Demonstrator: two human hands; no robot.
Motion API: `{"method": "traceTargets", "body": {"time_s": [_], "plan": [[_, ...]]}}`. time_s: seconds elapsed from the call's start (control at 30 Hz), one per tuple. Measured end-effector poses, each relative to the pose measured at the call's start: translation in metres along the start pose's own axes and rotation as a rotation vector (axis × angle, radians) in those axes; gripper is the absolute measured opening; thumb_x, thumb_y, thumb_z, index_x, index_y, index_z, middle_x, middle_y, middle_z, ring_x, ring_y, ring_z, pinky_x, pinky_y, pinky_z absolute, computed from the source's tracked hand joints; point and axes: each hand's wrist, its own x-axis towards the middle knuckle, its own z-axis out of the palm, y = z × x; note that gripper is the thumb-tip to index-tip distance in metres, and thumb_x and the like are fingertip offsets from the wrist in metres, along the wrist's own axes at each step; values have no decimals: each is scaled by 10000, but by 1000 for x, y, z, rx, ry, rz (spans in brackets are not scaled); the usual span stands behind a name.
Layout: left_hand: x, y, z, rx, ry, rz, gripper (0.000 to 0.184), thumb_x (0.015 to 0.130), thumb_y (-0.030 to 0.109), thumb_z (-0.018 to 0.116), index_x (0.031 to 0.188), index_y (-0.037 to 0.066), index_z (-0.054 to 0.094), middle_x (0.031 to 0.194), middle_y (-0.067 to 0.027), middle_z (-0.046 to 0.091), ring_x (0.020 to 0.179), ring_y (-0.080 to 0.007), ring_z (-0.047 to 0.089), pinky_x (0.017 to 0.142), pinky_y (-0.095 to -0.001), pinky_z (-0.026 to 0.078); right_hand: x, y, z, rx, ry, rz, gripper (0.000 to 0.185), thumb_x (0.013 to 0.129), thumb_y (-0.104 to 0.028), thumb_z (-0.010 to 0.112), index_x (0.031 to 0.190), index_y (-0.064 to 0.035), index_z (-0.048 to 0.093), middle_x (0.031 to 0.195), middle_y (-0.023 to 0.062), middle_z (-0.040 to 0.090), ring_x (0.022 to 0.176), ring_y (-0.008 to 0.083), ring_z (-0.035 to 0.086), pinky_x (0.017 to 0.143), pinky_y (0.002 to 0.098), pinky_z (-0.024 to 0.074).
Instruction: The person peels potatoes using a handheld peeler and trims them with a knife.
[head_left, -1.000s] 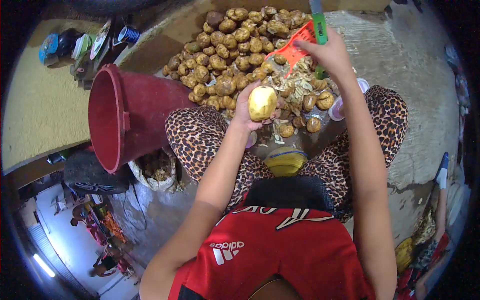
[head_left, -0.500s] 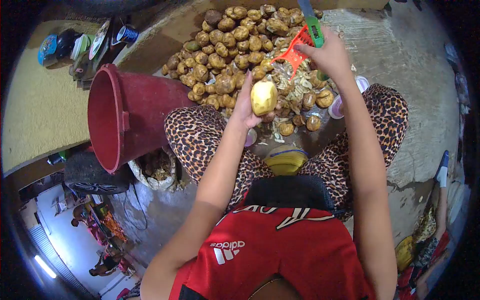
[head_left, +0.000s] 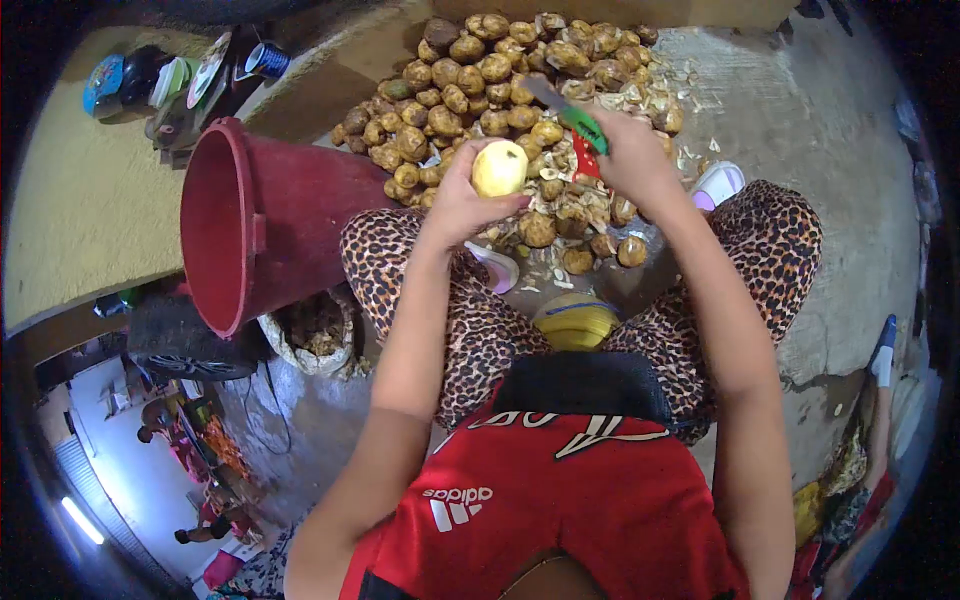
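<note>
In my left hand (head_left: pixel 468 205) is a peeled, pale-yellow round fruit or tuber (head_left: pixel 499 168) with a small dark spot near its top. My fingers and thumb close around its left side and underside. My right hand (head_left: pixel 632 150) grips a green-handled knife (head_left: pixel 584 128), its blade pointing up and left, apart from the peeled piece. Below the handle shows an orange-red plastic tool (head_left: pixel 586 158), partly hidden by the same hand. Beyond both hands lies a heap of brown, unpeeled round pieces (head_left: pixel 455 98), with pale peelings (head_left: pixel 598 205) scattered among them.
A large dark-red bucket (head_left: pixel 300 200) leans with its mouth toward the left. Near it are a white sack (head_left: pixel 300 350) with brown scraps and a tyre (head_left: pixel 190 335). A yellow object (head_left: pixel 575 322) sits between my legs. Other people (head_left: pixel 185 450) are at lower left.
My left hand has moved left with the peeled piece and turned it, bringing its dark spot into view. My right hand has come lower and left, tilting the knife blade leftward.
</note>
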Motion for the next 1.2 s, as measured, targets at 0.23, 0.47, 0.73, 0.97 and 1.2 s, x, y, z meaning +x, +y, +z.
{"method": "traceTargets", "body": {"time_s": [0.23, 0.47, 0.73, 0.97, 1.2], "plan": [[20, -6, -15, -84, 5, -58, 517, 650, 12, 716, 1101, 30, 464, 967, -34, 559, 862, -119, 554, 779, -249, 464, -13, -27, 16, -191, -105, -15, 440, 761, -66, 540, 1172, -213, 482, 857, 174, 528, 712, 350, 586, 602, 429, 483], [26, -9, -15, -211, 22, -4, 616, 609, -20, 733, 1136, 39, 420, 984, -40, 540, 883, -128, 559, 761, -265, 485, -13, -32, 19, -10, -116, -122, 265, 837, -238, 522, 1079, -134, 503, 860, 189, 516, 713, 368, 561, 619, 451, 459], [36, -11, -18, -170, 40, 139, 630, 587, 9, 721, 1132, 76, 413, 998, -18, 521, 920, -113, 522, 798, -268, 453, 12, -38, -2, -12, -330, -146, 362, 881, -423, 427, 877, -64, 470, 719, 183, 545, 725, 373, 552, 610, 469, 431], [45, -21, -20, -97, 83, 197, 650, 542, 34, 726, 1111, 73, 414, 994, -29, 509, 919, -127, 509, 804, -285, 444, 18, -39, 3, 16, -297, -143, 356, 897, -408, 395, 861, -61, 466, 689, 187, 558, 695, 384, 558, 602, 487, 432], [43, -14, -16, 29, 144, 201, 646, 541, 43, 724, 1102, 66, 405, 993, -47, 501, 911, -129, 507, 798, -283, 443, 18, -40, 0, 32, -392, -96, 341, 903, -385, 390, 946, -56, 468, 792, 201, 556, 777, 388, 539, 663, 463, 414]]}}
